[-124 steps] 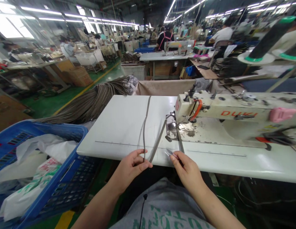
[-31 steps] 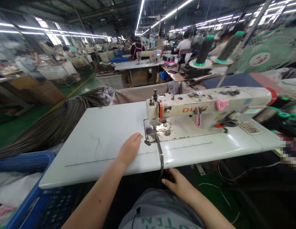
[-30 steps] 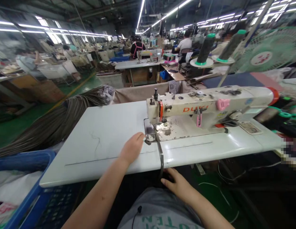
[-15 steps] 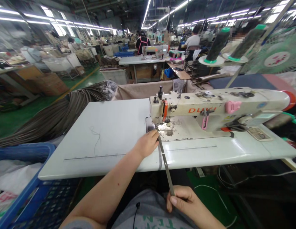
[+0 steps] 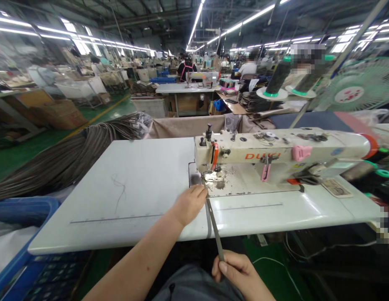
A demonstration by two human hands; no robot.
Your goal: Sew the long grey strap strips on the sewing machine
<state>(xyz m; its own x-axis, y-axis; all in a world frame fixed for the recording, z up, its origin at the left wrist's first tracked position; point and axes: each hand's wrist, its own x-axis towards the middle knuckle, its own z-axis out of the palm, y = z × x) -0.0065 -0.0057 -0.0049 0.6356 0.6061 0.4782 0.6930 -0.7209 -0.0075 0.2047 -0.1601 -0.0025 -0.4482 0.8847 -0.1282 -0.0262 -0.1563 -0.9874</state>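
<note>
Pinching between closed fingers of the right hand [image 5: 236,271] a grey strip [image 5: 216,230], stretched over the white table [image 5: 150,167]'s front edge toward the sewing machine [image 5: 257,144], and curling the left hand [image 5: 188,205] near the needle area [image 5: 212,172], hold unclear.

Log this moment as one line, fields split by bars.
left hand: fingertips at grey strip, near needle end of sewing machine | right hand: pinching strip past near edge of table | strip: straight between hands
</note>
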